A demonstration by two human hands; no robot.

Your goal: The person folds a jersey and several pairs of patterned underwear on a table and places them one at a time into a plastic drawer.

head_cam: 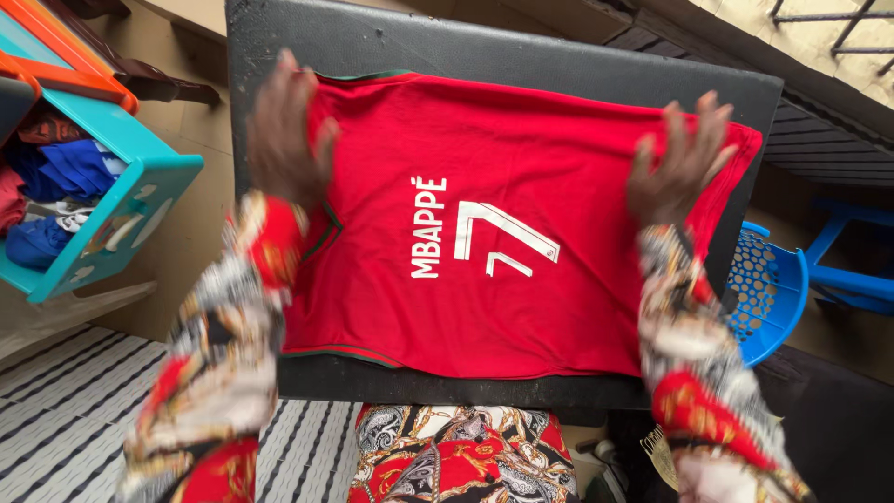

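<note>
Red sports shirt (521, 233) with white lettering and a white numeral lies spread flat on a dark square table (391, 42), printed side up, and both hands rest on it. The left hand (284, 130) is laid on the shirt's edge near a corner, fingers spread and flat rather than closed (it is blurred, so whether any cloth is pinched cannot be told). The right hand (678, 163) sits on the opposite edge, fingers splayed apart, palm down on the fabric. Between the two hands the shirt lies smooth. Both arms wear patterned sleeves of red, white and black. Out past the left hand stands a turquoise crate (140, 200) with blue and red clothes inside. Beyond the right hand, lower down, is a blue perforated plastic basket (773, 298).
</note>
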